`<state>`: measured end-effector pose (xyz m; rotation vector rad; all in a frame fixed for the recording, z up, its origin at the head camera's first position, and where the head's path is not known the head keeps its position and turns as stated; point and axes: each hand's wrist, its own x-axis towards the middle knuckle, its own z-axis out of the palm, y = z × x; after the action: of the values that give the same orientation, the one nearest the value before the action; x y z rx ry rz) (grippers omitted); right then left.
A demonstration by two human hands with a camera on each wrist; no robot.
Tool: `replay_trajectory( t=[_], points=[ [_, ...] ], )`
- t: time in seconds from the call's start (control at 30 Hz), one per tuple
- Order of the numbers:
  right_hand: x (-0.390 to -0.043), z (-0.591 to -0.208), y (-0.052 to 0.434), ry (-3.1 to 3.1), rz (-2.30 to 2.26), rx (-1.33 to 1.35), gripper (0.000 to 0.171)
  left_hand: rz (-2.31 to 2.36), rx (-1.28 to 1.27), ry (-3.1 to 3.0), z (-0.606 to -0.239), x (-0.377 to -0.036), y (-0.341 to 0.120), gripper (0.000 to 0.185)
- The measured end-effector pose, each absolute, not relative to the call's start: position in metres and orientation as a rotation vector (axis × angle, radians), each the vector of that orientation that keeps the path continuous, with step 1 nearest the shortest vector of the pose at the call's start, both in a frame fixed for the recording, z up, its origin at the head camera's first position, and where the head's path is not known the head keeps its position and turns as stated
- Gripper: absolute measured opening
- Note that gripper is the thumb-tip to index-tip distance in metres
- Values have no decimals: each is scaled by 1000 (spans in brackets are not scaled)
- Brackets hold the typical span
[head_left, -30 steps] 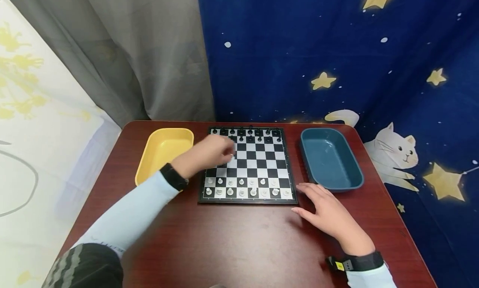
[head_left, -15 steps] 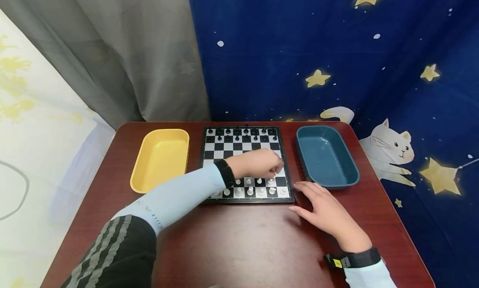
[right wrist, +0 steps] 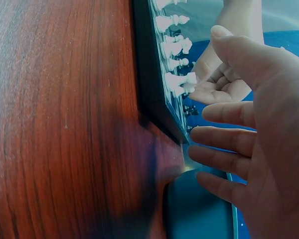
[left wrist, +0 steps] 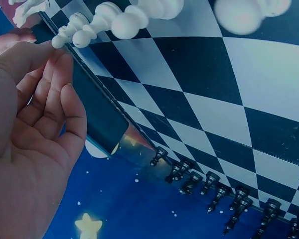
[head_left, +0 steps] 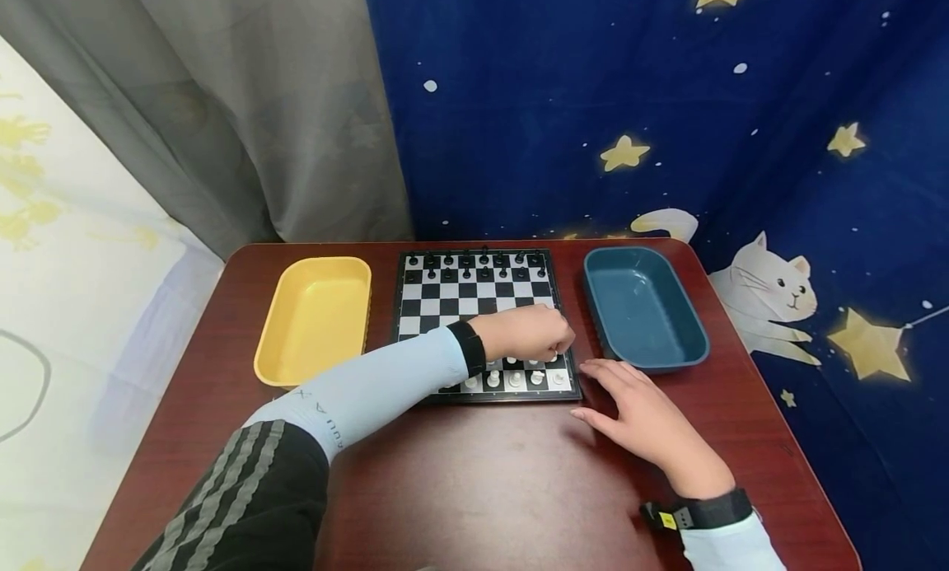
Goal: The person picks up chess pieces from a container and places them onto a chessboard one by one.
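The right hand (head_left: 645, 423) lies flat, fingers released, just beside the chessboard (head_left: 482, 303); beyond its fingertips the left hand (head_left: 530, 334) curls over the near white pieces (head_left: 515, 379), seemingly pinching one, so a knuckle could topple neighbours

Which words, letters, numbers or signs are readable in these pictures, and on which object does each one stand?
"A U A X": pale letters on the light blue sleeve of the left arm; this reading is uncertain, as they are small and turned sideways.
Small yellow tag on the black wristband of the right arm: any print is too small to read.
Black-and-white chessboard: no readable marks.
Yellow plastic tray and dark blue plastic tray: none.
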<state>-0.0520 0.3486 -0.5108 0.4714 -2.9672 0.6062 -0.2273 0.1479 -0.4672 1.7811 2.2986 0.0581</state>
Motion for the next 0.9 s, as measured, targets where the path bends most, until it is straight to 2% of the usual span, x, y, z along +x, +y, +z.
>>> replay_trajectory(
  t=[0.63,0.73,0.9],
  points=[
    [-56,-509,347,-2988,609,473,74,77,1761,2304,-467,-224,147,12],
    [-57,-509,346,-2983,612,485,74,121,1735,2314,-468,-227,137,14],
    [-59,-509,343,-2981,618,491,73,269,1678,2390,-453,-232,100,29]
  ],
)
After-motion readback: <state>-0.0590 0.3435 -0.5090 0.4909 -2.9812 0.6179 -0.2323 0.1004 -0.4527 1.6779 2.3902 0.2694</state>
